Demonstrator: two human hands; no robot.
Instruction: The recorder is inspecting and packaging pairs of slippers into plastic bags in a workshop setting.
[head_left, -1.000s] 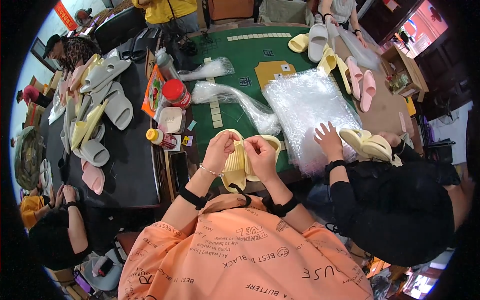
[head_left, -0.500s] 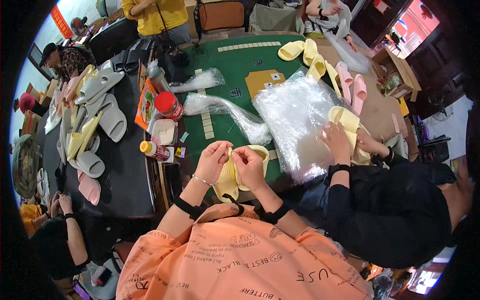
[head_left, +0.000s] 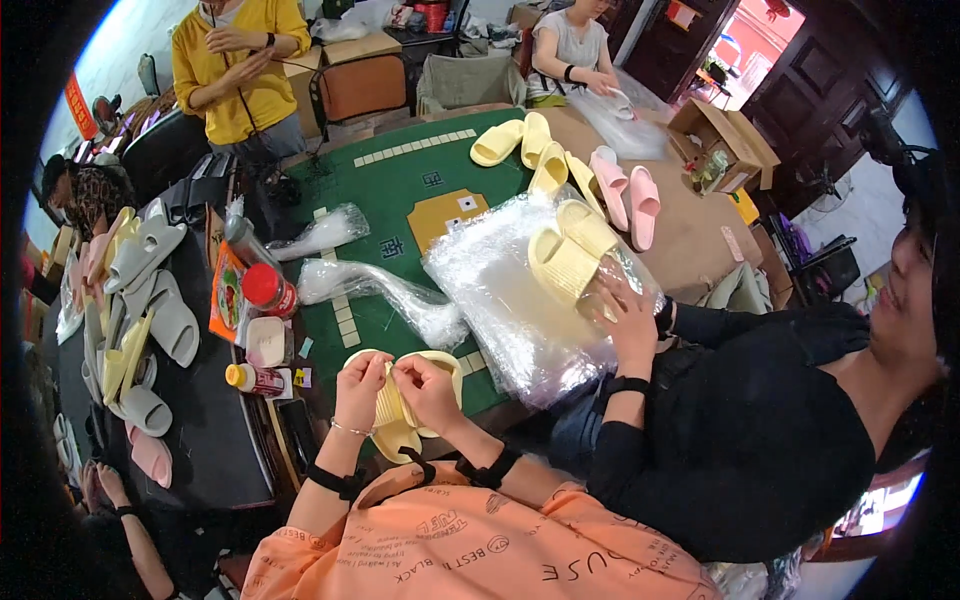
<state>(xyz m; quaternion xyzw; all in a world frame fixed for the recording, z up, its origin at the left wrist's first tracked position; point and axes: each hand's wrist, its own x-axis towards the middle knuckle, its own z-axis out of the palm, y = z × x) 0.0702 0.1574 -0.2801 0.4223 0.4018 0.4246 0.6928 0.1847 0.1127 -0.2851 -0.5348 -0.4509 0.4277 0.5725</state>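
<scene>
My left hand (head_left: 360, 390) and my right hand (head_left: 424, 394) are side by side, fingertips pinched together and nearly touching. What they pinch is too small or hidden to make out. Below and between them is a pale yellow slipper (head_left: 394, 438) with a ribbed footbed, close to my chest. A second yellow slipper (head_left: 457, 380) shows behind my right hand, partly covered by it. Both slippers are at the near edge of the green table mat (head_left: 375, 290).
To the right, a co-worker's hand (head_left: 628, 315) reaches to yellow slippers (head_left: 562, 262) on stacked clear plastic bags (head_left: 490, 300). Rolled plastic bags (head_left: 385, 295) lie ahead. A red-lidded jar (head_left: 268, 288) and bottle (head_left: 252, 379) stand left, beside heaped slippers (head_left: 172, 320). Pink slippers (head_left: 643, 208) sit farther right.
My view has swung right, so the table appears farther left. My hands keep nearly the same pinch over the slippers. The co-worker's yellow slippers now lie flatter on the plastic bags.
</scene>
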